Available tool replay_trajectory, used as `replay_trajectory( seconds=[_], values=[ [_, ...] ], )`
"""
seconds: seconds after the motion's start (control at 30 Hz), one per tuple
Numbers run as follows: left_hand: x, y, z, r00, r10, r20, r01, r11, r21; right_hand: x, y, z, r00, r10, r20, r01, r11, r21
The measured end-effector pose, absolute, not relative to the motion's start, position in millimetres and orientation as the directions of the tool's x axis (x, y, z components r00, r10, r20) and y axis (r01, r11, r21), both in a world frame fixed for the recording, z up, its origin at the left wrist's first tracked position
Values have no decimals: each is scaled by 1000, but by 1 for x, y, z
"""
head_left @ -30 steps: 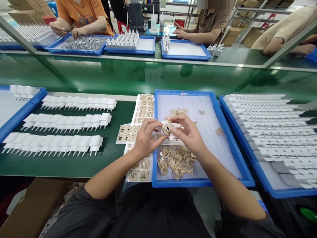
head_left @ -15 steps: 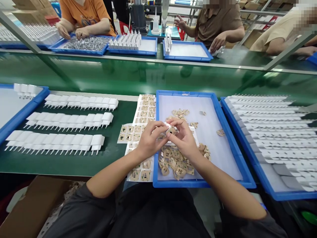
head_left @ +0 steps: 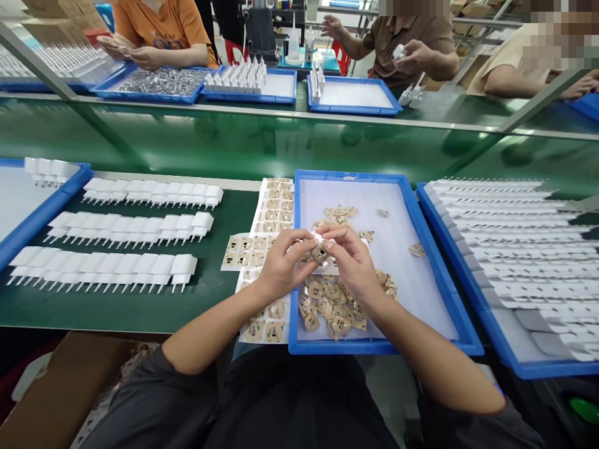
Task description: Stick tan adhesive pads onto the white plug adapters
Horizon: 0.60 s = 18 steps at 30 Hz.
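A white plug adapter (head_left: 320,251) is held over the left part of a blue-rimmed tray (head_left: 444,287). A tan piece with dark cut-outs shows on its near face. My left hand (head_left: 284,262) is closed around its left side. My right hand (head_left: 352,259) is closed on its right side, fingers over the top and thumb by the tan face. Below, loose tan stickers (head_left: 327,302) lie heaped in the tray. Left of the tray are sheets of tan stickers (head_left: 271,215). A white sheet is partly hidden beneath my hands.
Three rows of white plug adapters (head_left: 103,265) lie on the green table (head_left: 140,312) at left, beside another blue tray (head_left: 51,199). At right stands a blue tray packed with white adapters (head_left: 515,262). Co-workers sit beyond the green partition (head_left: 224,140) with more trays.
My right thumb has shifted up and right, exposing more of the adapter's tan face. Across the partition, one co-worker has raised a white part and another has lifted both hands from a tray.
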<state>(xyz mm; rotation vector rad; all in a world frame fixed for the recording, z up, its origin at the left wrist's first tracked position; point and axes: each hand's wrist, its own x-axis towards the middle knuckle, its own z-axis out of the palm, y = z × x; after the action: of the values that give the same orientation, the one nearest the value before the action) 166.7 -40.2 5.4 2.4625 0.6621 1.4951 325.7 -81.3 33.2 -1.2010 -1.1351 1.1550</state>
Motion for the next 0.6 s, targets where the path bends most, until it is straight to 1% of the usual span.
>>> replay_trajectory(
  seconds=[0.07,0.13,0.27,0.33,0.5,0.6],
  values=[
    [166,-40,6,397,462,793,269,-885,381,327,-81,32,88,996,21,-27,24,-999],
    [166,-40,9,385,487,784,257,-872,416,328,-81,31,77,997,23,-34,25,-999],
    [166,-40,15,326,624,710,208,-780,590,329,-82,33,-3,1000,20,-39,20,-999],
    [166,-40,16,309,656,688,192,-752,631,327,-83,35,-24,1000,20,-7,20,-1000],
    [167,-41,15,315,578,753,218,-816,535,325,-85,38,-30,998,63,77,66,-995],
    [166,-40,14,322,584,745,212,-811,545,327,-84,36,-5,996,85,62,86,-994]
  ],
)
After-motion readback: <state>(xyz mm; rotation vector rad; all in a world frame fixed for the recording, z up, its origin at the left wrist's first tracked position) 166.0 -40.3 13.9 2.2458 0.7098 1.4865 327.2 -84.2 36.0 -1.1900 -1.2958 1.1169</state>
